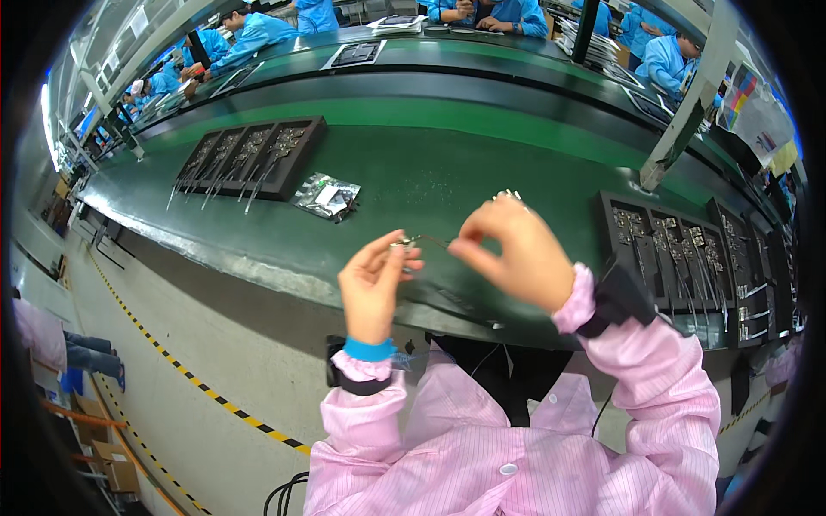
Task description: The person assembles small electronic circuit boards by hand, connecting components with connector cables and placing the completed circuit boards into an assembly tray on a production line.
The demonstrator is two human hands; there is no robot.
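Observation:
My left hand (pixel 376 279), with a blue band at its wrist, pinches a small silvery metal part (pixel 408 243) between thumb and fingertips. A thin dark wire or strip (pixel 433 240) runs from that part across to my right hand (pixel 514 249). Thumb and forefinger of the right hand close on the wire's other end; the hand is slightly blurred. Both hands are above the near edge of the green bench (pixel 404 163). Just beyond the left hand lies a silvery plastic bag (pixel 327 197) with dark pieces at its corner. The exact kind of the small part is too small to tell.
A black compartment tray (pixel 292 163) with small metal parts and thin strips stands at the left. Similar trays (pixel 651 303) (pixel 755 258) stand at the right, near my right forearm. A metal post (pixel 688 120) rises from the bench. Workers in blue (pixel 258 34) sit across the line.

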